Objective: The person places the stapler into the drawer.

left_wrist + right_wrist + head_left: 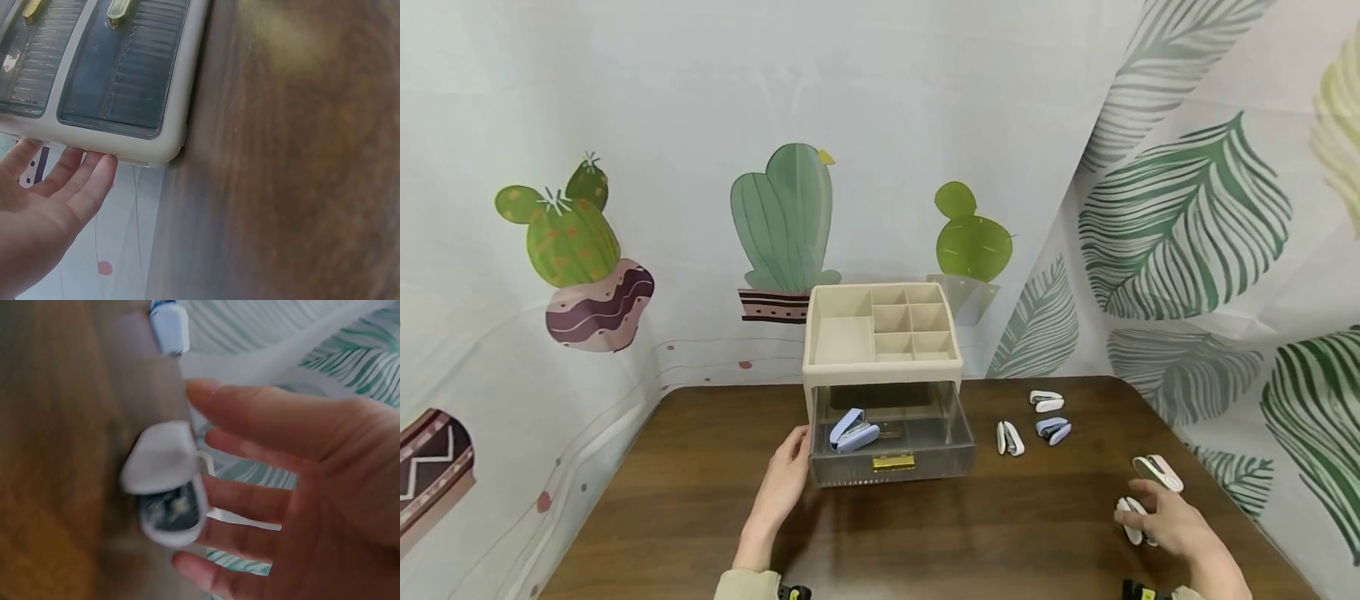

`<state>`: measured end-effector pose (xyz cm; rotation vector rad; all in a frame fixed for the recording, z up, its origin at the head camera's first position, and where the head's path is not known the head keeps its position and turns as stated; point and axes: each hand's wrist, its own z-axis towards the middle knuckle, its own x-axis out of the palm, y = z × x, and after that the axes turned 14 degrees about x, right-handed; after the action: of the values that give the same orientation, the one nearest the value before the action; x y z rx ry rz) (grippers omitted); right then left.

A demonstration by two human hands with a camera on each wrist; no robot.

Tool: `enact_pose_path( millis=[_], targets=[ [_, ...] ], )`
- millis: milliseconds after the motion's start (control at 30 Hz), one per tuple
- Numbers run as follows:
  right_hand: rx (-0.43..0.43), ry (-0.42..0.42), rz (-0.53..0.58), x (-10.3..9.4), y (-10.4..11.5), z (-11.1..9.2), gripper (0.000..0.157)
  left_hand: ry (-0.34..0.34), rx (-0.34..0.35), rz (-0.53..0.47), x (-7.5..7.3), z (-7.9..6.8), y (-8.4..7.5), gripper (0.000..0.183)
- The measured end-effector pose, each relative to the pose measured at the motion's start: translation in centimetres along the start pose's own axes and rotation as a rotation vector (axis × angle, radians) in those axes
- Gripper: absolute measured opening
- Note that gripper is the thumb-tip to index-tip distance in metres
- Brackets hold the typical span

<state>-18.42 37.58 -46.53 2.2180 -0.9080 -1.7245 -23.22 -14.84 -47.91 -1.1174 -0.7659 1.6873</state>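
Note:
My left hand (784,479) touches the left side of a cream desk organizer (882,373), its fingertips (103,164) against the casing in the left wrist view. The organizer's clear drawer (936,461) is pulled out, and a blue stapler (854,433) lies inside. On the right, my right hand (1180,521) is at a white stapler (1129,518) on the table. In the right wrist view its fingers are spread beside that stapler (164,459), thumb apart from it; whether a finger touches it is unclear. A pink and white stapler (1161,473) lies just beyond this hand.
Between organizer and right hand lie a white stapler (1010,438), a blue stapler (1054,430) and another white stapler (1047,401). The organizer's top has several open compartments (842,339). Printed cloth (880,125) hangs behind the brown table (700,467).

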Motion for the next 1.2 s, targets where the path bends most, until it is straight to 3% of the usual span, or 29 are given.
enact_pose_path(
  millis=[300,600,700,833,900,1067,1200],
  targets=[
    [0.052,-0.023,-0.024,0.6,-1.1,0.5,0.067,0.009,0.006,-0.043,-0.5,-0.3,-2.6,0.029],
    [0.072,-0.005,0.003,0.5,-1.0,0.6,0.068,0.005,0.023,0.014,-0.1,0.1,0.2,0.039],
    [0.074,-0.004,0.010,0.3,-1.1,0.4,0.070,0.005,0.024,0.022,0.0,0.0,0.1,0.039],
    [0.062,-0.021,-0.005,0.0,-0.8,0.1,0.071,0.006,0.008,0.004,-0.3,-0.4,-1.8,0.035],
    [0.047,-0.039,-0.024,-0.1,-0.5,0.0,0.069,0.003,0.009,0.005,-0.4,-0.5,-1.9,0.035],
    [0.006,-0.090,-0.059,-0.5,0.2,-0.6,0.064,-0.013,0.016,0.029,-0.2,-0.4,0.0,0.040],
    [-0.004,-0.127,-0.076,-1.2,0.8,-1.1,0.069,-0.013,0.014,0.030,-0.1,-0.3,-0.1,0.042]
  ],
)
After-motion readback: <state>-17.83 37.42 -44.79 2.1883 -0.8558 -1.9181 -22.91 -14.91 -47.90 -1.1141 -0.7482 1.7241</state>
